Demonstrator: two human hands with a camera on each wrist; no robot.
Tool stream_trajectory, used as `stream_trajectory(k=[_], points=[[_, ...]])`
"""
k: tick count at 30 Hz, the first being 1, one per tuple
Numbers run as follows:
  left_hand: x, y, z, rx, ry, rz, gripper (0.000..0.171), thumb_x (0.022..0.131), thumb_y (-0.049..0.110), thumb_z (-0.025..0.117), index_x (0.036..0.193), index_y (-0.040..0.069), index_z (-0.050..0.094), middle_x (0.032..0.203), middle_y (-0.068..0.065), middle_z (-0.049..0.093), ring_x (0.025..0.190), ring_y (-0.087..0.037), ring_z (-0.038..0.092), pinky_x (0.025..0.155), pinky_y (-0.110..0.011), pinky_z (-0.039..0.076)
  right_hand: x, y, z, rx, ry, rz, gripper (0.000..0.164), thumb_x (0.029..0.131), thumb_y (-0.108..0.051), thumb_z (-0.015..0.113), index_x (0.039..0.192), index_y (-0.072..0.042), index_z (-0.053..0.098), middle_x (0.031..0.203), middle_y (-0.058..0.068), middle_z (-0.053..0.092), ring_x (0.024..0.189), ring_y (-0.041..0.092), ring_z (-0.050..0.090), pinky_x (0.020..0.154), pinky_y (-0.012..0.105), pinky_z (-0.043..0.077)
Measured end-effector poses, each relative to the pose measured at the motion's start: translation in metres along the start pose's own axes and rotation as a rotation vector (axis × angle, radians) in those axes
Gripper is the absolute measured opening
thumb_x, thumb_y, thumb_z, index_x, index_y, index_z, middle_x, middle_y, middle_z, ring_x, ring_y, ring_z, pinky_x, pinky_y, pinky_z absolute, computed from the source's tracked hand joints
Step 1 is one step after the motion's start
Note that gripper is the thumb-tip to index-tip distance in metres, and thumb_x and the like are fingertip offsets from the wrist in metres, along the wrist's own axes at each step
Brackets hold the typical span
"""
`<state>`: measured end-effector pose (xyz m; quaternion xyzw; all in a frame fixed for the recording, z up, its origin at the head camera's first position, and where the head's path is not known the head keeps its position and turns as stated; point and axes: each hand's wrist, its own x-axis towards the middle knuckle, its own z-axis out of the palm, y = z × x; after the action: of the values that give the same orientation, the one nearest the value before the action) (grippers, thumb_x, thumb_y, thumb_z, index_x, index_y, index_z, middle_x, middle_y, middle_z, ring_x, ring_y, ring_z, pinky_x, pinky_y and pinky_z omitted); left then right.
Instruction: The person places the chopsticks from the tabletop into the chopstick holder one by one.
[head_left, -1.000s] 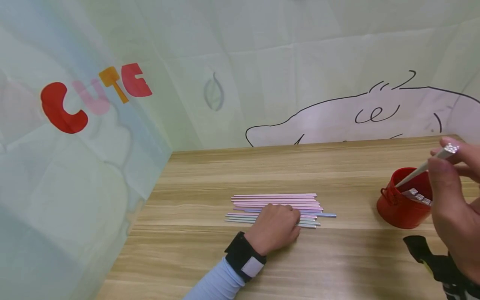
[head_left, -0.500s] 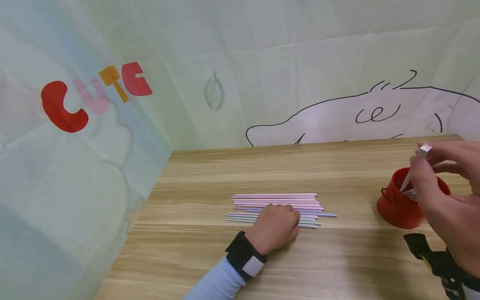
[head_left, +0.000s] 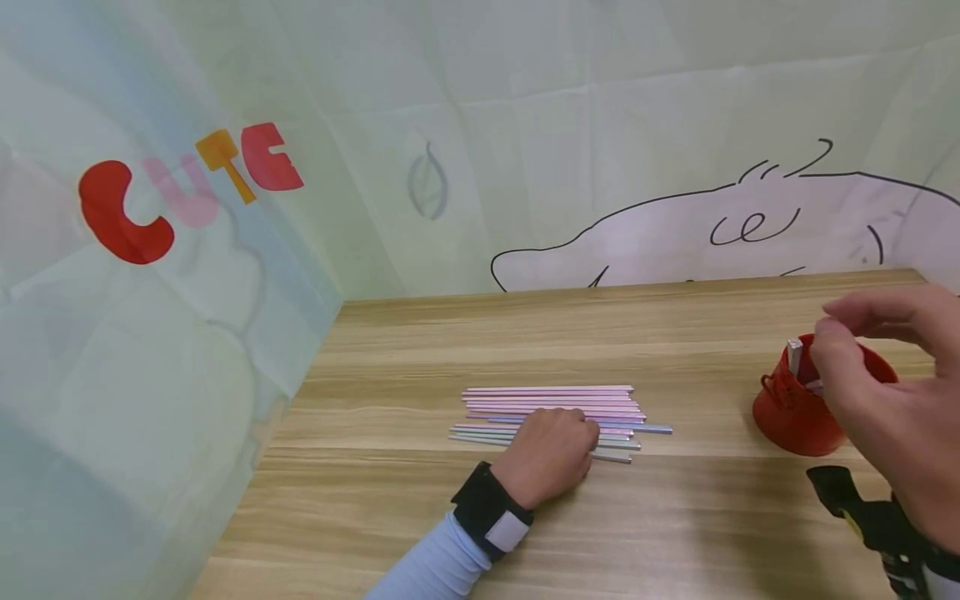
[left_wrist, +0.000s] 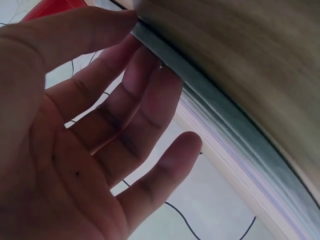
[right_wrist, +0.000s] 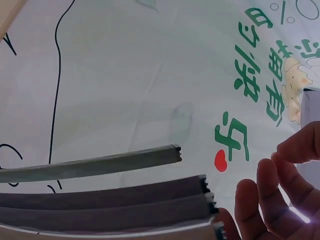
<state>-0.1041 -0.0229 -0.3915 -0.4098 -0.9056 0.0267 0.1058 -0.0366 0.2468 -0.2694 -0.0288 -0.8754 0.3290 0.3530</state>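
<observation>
In the head view my left hand (head_left: 546, 457) reaches over a row of pink, purple and green chopsticks (head_left: 551, 400) on the table. The left wrist view shows its thumb and fingertips pinching the nearest green chopstick (left_wrist: 215, 107), whose end (head_left: 615, 457) lies slightly apart from the row. My right hand (head_left: 892, 408) hovers over the small red bucket (head_left: 795, 425), thumb and index tips close together with nothing held. A pale chopstick (head_left: 794, 357) stands in the bucket, leaning at its left rim. Several chopstick ends (right_wrist: 200, 192) show in the right wrist view.
A printed cloth (head_left: 645, 108) hangs behind the wooden table (head_left: 570, 342), and another stretch with coloured letters (head_left: 127, 212) runs along the left. The bucket's wire handle (head_left: 776, 390) hangs at its left side.
The right hand lowered a pale chopstick into the bucket and let it go. The nearest green chopstick under the left hand has shifted slightly toward me.
</observation>
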Motion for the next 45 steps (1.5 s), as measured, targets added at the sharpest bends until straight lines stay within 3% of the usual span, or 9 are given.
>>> stream_trajectory(k=[14,23,29,31,36,39,45], points=[[0.0,0.001,0.003,0.033,0.0,0.021,0.01,0.087,0.018,0.072,0.076,0.019,0.07,0.068,0.006,0.058,0.057,-0.009,0.053,0.046,-0.026,0.036,-0.002,-0.006,0.003,0.022,0.009,-0.065,0.029,0.095,-0.017,0.063,0.118,0.0,0.068,0.116,0.022,0.065,0.106,0.041,0.056,0.09,0.004,0.028],[0.001,0.003,0.003,0.011,-0.021,0.043,0.007,0.086,0.02,0.073,0.08,0.02,0.071,0.07,0.007,0.059,0.058,-0.007,0.052,0.047,-0.024,0.036,-0.005,-0.013,0.002,0.043,-0.002,-0.182,0.028,0.091,-0.014,0.068,0.114,0.001,0.069,0.104,0.023,0.067,0.085,0.039,0.059,0.08,0.001,0.031],[0.002,0.005,0.003,-0.009,-0.006,0.075,0.008,0.086,0.02,0.073,0.079,0.02,0.07,0.07,0.008,0.057,0.058,-0.005,0.05,0.047,-0.023,0.036,-0.006,-0.014,0.005,0.095,-0.003,-0.234,0.025,0.088,-0.01,0.07,0.11,0.002,0.07,0.096,0.017,0.068,0.082,-0.003,0.053,0.079,0.003,0.037],[0.002,0.006,0.004,-0.008,0.004,0.087,0.008,0.086,0.021,0.073,0.078,0.021,0.069,0.069,0.009,0.057,0.058,-0.005,0.051,0.048,-0.023,0.037,-0.006,-0.016,0.004,0.109,-0.012,-0.255,0.024,0.087,-0.008,0.07,0.108,0.003,0.07,0.093,0.016,0.068,0.081,-0.009,0.05,0.079,0.003,0.038],[0.003,0.007,0.004,-0.039,0.025,0.111,0.009,0.086,0.021,0.071,0.079,0.021,0.066,0.07,0.01,0.055,0.059,-0.004,0.05,0.05,-0.021,0.037,-0.007,-0.018,0.008,0.134,-0.002,-0.306,0.019,0.085,-0.005,0.071,0.102,0.003,0.072,0.09,0.014,0.069,0.079,-0.006,0.053,0.079,0.004,0.041],[0.004,0.008,0.004,-0.07,0.039,0.116,0.009,0.086,0.019,0.07,0.079,0.021,0.064,0.071,0.011,0.053,0.061,-0.003,0.049,0.05,-0.02,0.037,-0.006,-0.016,0.014,0.211,0.045,-0.361,0.014,0.084,-0.006,0.07,0.094,0.003,0.073,0.086,0.015,0.069,0.078,-0.003,0.055,0.079,0.006,0.042],[0.006,0.009,0.001,-0.111,0.048,0.131,0.004,0.087,0.019,0.069,0.086,0.022,0.067,0.075,0.012,0.056,0.064,-0.001,0.05,0.052,-0.016,0.036,-0.002,-0.017,0.02,0.275,0.104,-0.462,0.018,0.084,-0.013,0.066,0.083,0.005,0.071,0.076,0.014,0.066,0.072,0.0,0.053,0.074,0.007,0.041]])
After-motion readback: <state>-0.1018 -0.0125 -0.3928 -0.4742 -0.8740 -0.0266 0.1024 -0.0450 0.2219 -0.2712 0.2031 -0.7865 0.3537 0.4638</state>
